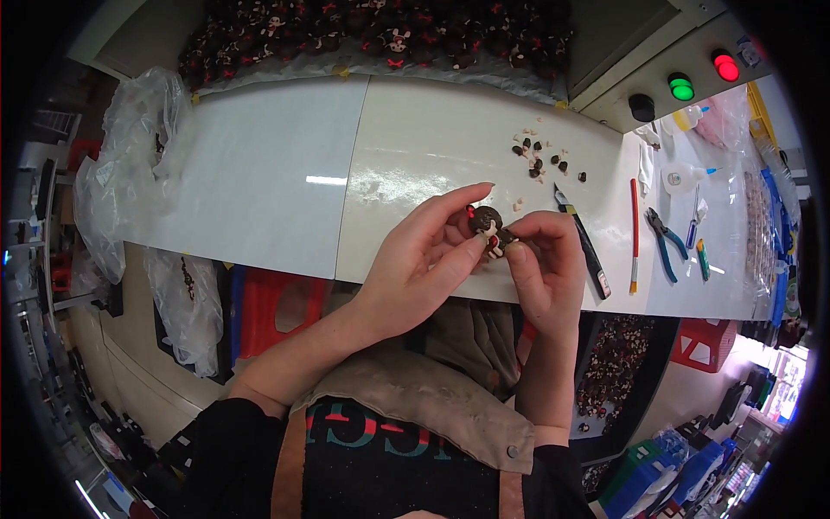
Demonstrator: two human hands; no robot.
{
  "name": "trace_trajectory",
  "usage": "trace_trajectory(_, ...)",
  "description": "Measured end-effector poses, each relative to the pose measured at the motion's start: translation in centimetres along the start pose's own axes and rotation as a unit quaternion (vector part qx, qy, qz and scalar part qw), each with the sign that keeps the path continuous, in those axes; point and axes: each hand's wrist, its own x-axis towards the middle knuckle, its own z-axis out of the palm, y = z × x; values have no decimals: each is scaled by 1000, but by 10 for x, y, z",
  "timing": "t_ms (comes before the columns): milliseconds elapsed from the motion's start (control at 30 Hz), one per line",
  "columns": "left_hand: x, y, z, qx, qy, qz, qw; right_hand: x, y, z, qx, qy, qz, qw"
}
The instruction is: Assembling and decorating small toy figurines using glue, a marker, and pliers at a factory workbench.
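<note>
Between both hands, just above the front edge of the white table [432, 130], is a small doll figurine [487, 221] with a dark brown head, a pale face and red bits. My left hand [430, 251] curls round its head side, thumb against the body. Fingers and thumb of my right hand [547, 262] pinch the lower part, hiding some of it. Beyond the hands lie several small dark brown and cream parts [536, 164]. A craft knife [584, 240] rests just right of my right hand.
Right of the knife are a red brush [634, 233], blue-handled pliers [664, 242], a screwdriver [694, 223] and a white squeeze bottle [683, 177]. Many figurines [389, 39] are heaped at the back. A control box [674, 78] with lit buttons stands back right; clear plastic bags [134, 164] hang left.
</note>
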Motion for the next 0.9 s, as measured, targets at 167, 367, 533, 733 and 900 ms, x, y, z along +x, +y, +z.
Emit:
trace_trajectory(167, 1, 3, 1, 9, -2, 7, 1000, 1, -2, 0, 7, -2, 13, 1000)
trace_trajectory(367, 2, 6, 5, 13, 13, -3, 1000, 0, -2, 0, 35, -9, 38, 999)
trace_trajectory(533, 2, 2, 4, 44, 13, -7, 999, 0, -5, 0, 48, -7, 39, 998)
trace_trajectory(733, 1, 8, 2, 60, -22, -51, 997, 1, -8, -2, 74, -17, 68, 995)
trace_trajectory(900, 1, 11, 2, 88, -36, -79, 992, -2, -6, -4, 79, -21, 84, 993)
